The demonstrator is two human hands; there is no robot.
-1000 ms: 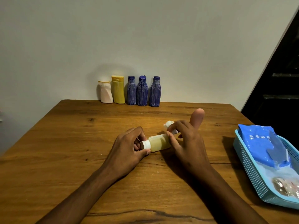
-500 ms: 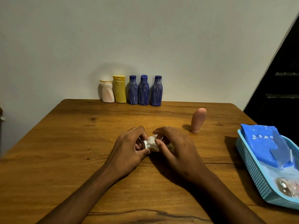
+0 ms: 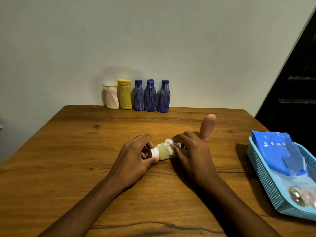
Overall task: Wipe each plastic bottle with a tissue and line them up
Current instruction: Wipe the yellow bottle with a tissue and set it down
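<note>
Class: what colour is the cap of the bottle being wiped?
White, on the small yellowish bottle; the head view shows it.

Pale-yellow bottle (image 3: 165, 153) — white cap (image 3: 155, 152)

From where I stand, nothing can be read. The blue packet (image 3: 280, 151) in the light blue basket (image 3: 266, 190) bears a short row of white marks, too small and blurred to make out. The bottles along the wall show no legible labels.
</note>
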